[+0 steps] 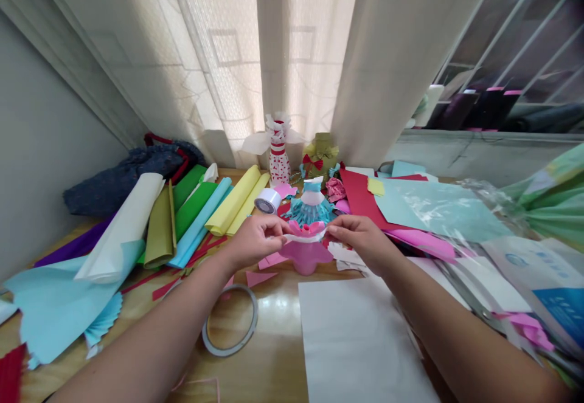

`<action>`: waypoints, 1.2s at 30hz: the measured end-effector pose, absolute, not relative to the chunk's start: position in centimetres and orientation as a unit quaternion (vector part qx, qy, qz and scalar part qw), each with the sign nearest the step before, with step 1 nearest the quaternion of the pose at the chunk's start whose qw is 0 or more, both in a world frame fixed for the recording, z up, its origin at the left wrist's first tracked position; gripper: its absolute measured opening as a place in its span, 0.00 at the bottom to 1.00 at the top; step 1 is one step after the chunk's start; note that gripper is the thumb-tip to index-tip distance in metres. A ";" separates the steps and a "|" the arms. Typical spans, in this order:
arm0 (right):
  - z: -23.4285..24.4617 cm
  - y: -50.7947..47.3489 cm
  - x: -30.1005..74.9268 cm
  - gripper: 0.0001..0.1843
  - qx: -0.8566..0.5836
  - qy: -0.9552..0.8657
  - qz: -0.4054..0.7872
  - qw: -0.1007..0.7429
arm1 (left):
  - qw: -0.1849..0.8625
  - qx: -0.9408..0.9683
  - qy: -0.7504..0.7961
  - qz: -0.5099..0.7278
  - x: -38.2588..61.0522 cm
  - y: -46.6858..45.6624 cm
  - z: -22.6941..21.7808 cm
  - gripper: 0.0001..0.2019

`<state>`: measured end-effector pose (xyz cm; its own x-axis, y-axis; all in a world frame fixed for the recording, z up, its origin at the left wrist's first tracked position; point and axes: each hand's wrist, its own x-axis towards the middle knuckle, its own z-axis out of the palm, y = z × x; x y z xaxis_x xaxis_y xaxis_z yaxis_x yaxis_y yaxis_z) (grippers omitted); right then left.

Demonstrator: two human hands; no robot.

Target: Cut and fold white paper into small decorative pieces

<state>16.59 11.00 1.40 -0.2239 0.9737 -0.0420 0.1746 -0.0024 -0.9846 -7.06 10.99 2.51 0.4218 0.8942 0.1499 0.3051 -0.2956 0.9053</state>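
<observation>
My left hand (261,237) and my right hand (353,237) are both in a pinch, facing each other. Between them runs a narrow white strip (305,237), one end in each hand. It lies across the upper part of a pink paper piece (305,257) with a flared, dress-like shape and brighter pink folds (306,228) at its top. Just behind stands a small blue paper dress (312,203) with a pleated skirt. A roll of tape (267,200) rests near my left fingers. The fingertips partly hide the strip's ends.
Rolled coloured papers (235,202) lie on the left. A ring of tape (204,330) and a white sheet (360,336) are in front. Red card (365,199), light blue sheets (438,202) and large scissors (474,299) lie right. A decorated bottle (279,157) stands at the back.
</observation>
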 end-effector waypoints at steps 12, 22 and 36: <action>0.3 11.3 13.8 0.13 -0.495 -0.491 0.557 0.452 | 0.454 0.703 0.415 0.356 -6.6 11.5 1.8 0.09; 1.0 10.6 12.5 0.04 -0.509 -0.529 0.515 0.442 | 0.488 0.713 0.394 0.314 -5.8 11.4 2.1 0.06; 0.9 9.8 12.2 0.01 -0.490 -0.589 0.483 0.423 | 0.516 0.659 0.412 0.359 -4.8 10.8 1.0 0.05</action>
